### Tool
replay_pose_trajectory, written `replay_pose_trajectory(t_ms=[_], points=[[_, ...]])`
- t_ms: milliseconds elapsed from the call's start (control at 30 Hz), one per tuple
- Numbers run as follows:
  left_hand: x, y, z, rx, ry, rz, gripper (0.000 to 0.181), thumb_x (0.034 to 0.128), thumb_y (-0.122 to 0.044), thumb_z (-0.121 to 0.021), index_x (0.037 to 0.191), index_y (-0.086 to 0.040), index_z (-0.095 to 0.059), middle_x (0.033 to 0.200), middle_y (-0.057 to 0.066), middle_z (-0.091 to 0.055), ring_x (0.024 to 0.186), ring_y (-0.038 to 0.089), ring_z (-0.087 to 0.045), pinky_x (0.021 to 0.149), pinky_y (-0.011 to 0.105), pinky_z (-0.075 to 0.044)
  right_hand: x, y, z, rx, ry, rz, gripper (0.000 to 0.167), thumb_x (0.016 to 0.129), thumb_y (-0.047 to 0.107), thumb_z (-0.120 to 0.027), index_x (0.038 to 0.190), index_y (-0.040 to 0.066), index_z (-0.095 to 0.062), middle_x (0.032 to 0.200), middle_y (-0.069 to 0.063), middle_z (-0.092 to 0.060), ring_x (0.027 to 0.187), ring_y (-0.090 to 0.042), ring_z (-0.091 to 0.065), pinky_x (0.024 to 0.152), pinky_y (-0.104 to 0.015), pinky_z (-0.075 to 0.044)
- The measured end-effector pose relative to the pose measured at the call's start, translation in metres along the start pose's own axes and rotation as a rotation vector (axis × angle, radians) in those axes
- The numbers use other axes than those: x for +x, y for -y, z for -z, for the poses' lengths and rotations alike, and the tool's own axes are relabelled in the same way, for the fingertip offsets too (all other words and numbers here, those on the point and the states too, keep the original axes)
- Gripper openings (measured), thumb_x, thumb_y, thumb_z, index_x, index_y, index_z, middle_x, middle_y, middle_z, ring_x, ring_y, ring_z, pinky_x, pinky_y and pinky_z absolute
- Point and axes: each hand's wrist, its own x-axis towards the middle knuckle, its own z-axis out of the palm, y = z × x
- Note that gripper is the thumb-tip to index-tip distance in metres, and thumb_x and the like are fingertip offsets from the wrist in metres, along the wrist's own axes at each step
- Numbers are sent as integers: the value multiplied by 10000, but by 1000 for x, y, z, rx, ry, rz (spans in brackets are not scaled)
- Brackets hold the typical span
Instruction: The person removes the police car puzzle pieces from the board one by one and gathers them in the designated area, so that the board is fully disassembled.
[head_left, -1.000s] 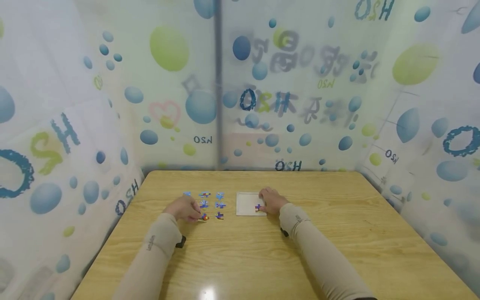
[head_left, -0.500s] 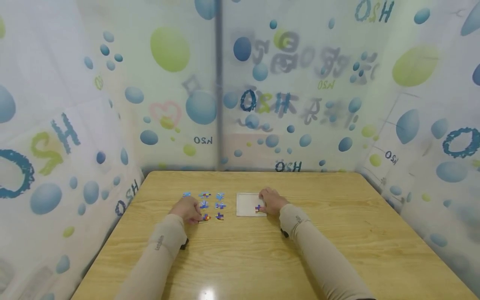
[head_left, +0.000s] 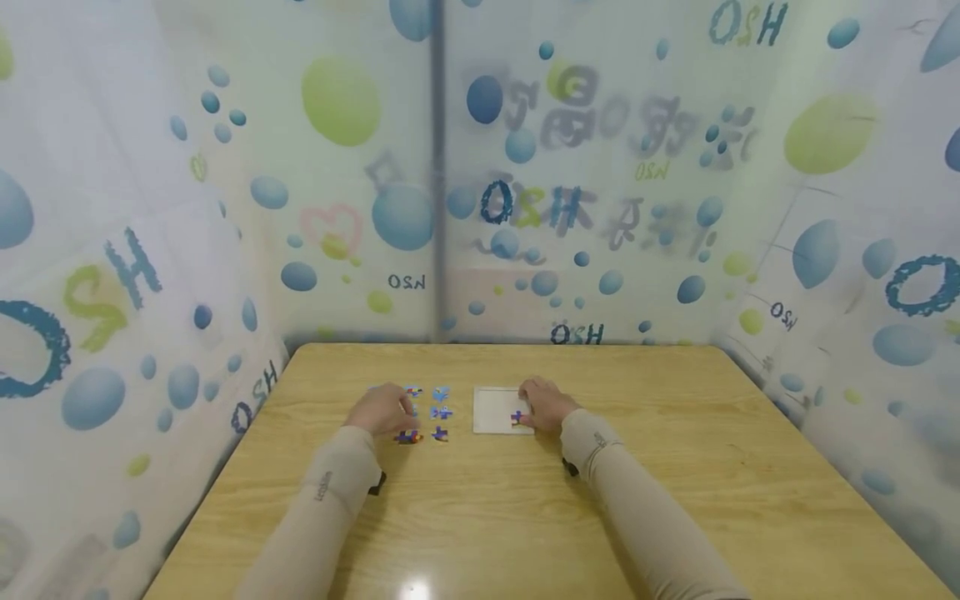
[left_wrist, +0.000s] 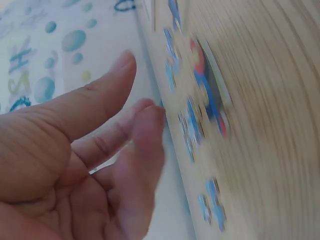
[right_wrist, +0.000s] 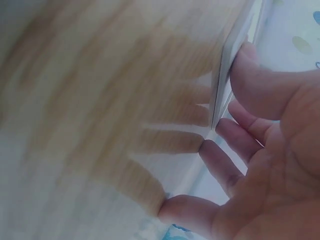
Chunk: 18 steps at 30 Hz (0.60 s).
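My left hand (head_left: 380,408) hovers over the left part of a group of jigsaw puzzle pieces, its thumb apart from the bent fingers and nothing between them in the left wrist view. A near-row puzzle piece (head_left: 408,437) with red and yellow lies just below that hand, beside another near-row piece (head_left: 440,434). Farther back lie blue pieces (head_left: 441,412). My right hand (head_left: 550,404) holds the right side of a pale puzzle board (head_left: 491,408), thumb on one side and fingertips around its edge. One purple and yellow piece (head_left: 517,418) sits on the board near the thumb.
The wooden table (head_left: 480,508) bears everything, with its far edge close behind the board. Printed curtains (head_left: 345,167) with blue and green spots hang around the back and both sides. Some puzzle pieces are hidden under my left hand.
My left hand has let go of the near-row piece and moved up and slightly right, over pieces farther back. The right hand and the board have stayed put.
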Motion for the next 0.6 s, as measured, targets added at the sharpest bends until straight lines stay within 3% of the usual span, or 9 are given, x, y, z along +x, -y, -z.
replay_pose_trajectory(t_ms=[133,267,433,600], points=[[6,-18,-9,-48,2,-51,160,896,-159,-780,961,-59,-672,942,52,-685,703,180,-609,667,364,-532,2,-6,0,34,21,-2,441,998,267,-672,1359,73,-512,1395,-119,-484,1268,-312,-474,1081,-487,-435],[17,-36,-26,-63,20,-103,123,918,-144,-758,962,-71,-670,976,57,-690,689,175,-611,631,346,-520,3,-13,0,75,45,15,477,996,241,-675,1398,54,-500,1453,-143,-464,1353,-335,-431,1149,-494,-366],[32,-60,-50,-4,17,-193,115,894,-143,-778,940,-83,-692,967,41,-703,763,166,-618,687,352,-534,2,-16,-1,105,65,29,603,919,215,-775,1419,45,-485,1433,-133,-475,1344,-326,-438,1155,-480,-358],[51,-84,-71,57,34,-203,163,872,-206,-810,962,-102,-722,1029,43,-724,847,204,-639,764,393,-547,2,-16,0,98,68,37,616,917,222,-780,1419,45,-470,1413,-133,-480,1318,-316,-455,1139,-473,-374]])
